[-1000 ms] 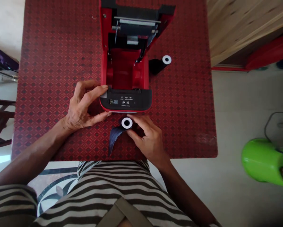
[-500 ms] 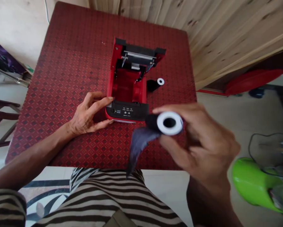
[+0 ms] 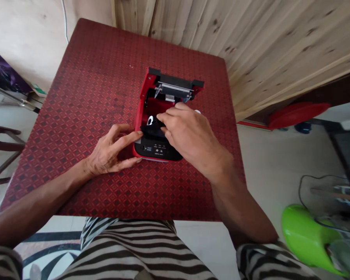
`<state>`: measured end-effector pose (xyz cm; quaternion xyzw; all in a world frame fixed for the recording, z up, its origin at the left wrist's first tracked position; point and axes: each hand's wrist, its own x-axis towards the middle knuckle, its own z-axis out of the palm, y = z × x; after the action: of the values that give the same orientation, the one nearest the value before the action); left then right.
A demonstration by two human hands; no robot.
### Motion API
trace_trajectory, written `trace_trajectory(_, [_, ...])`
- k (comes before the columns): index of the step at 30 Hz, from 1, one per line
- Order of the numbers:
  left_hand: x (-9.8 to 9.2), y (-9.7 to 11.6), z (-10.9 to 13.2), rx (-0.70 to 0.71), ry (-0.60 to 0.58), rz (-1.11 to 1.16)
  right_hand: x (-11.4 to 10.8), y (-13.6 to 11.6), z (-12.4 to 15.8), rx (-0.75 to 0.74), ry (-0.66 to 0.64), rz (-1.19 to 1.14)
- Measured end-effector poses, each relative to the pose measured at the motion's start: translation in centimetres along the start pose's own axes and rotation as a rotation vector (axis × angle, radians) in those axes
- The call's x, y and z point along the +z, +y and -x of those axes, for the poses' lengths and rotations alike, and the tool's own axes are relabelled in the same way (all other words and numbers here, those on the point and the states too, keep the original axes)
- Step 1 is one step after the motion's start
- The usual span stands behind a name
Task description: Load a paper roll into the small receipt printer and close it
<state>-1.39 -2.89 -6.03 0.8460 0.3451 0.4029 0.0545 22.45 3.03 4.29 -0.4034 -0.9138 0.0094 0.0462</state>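
A red and black printer (image 3: 160, 152) stands on the table with its lid (image 3: 175, 83) raised. My left hand (image 3: 110, 151) grips its front left corner, thumb and fingers around the edge. Over the open compartment, my right hand (image 3: 189, 134) is closed on a black ribbon roll (image 3: 153, 130). The roll's white core end (image 3: 150, 120) shows at the left, inside the red compartment. My fingers hide the roll's right part. Behind my right hand, only the white end of another roll (image 3: 197, 112) peeks out beside the printer.
The table (image 3: 104, 77) has a red patterned cover. A wood-plank wall (image 3: 221, 35) rises behind it. To the right on the floor are a bright green stool-like object (image 3: 303, 233) and a cable. A dark wooden chair (image 3: 2, 142) stands at the left.
My right hand has carried the ribbon roll from in front of the printer, up and left, into its open compartment. My left hand has kept its hold; the view has shifted slightly.
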Motion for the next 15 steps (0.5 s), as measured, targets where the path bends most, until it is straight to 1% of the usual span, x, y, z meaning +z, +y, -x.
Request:
trace_trajectory(4, [0.0, 0.0, 0.0, -0.008, -0.002, 0.016, 0.6, 0.4, -1.0, 0.024, -0.077, 0.038])
trace_trajectory(10, [0.0, 0.0, 0.1, -0.022, -0.01, 0.015, 1.1, 0.6, -2.2, 0.119, -0.171, 0.059])
trace_trajectory(12, [0.0, 0.0, 0.1, -0.028, -0.004, 0.012, 1.0, 0.5, -2.4, 0.144, -0.186, 0.047])
trace_trajectory(15, [0.0, 0.0, 0.0, -0.037, -0.004, 0.021, 1.2, 0.6, -2.6, 0.14, -0.173, 0.02])
